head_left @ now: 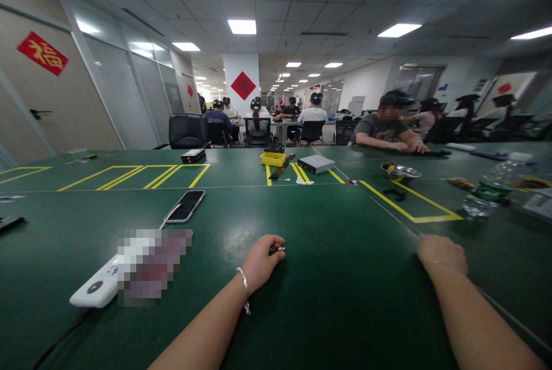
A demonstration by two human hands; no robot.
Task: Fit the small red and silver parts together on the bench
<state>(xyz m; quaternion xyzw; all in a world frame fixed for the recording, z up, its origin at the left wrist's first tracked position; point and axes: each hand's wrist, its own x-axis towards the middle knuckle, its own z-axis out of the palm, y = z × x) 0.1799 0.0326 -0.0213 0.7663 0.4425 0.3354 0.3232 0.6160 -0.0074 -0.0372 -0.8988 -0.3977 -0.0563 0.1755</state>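
Note:
Low over the green table (328, 295), my left hand (264, 261) is curled, thumb and index finger closed together. A tiny shiny, reddish spot (281, 249) shows at the fingertips, too small to name. A silver bracelet (244, 286) circles that wrist. Off to the right, my right hand (444, 255) forms a fist, back turned to me, near the seam in the tabletop. Its fingertips are hidden, and so is anything inside them. Left of my left hand lies a phone (190, 206) with a white cable, beside a long white device (97, 294) with a round dark button.
Yellow tape marks the table's far half. Standing there are a yellow tray (272, 159), a grey box (317, 164), a metal bowl (401, 172) and a water bottle (487, 192). Across the table a person (379, 131) rests both arms on it. Several people sit farther back.

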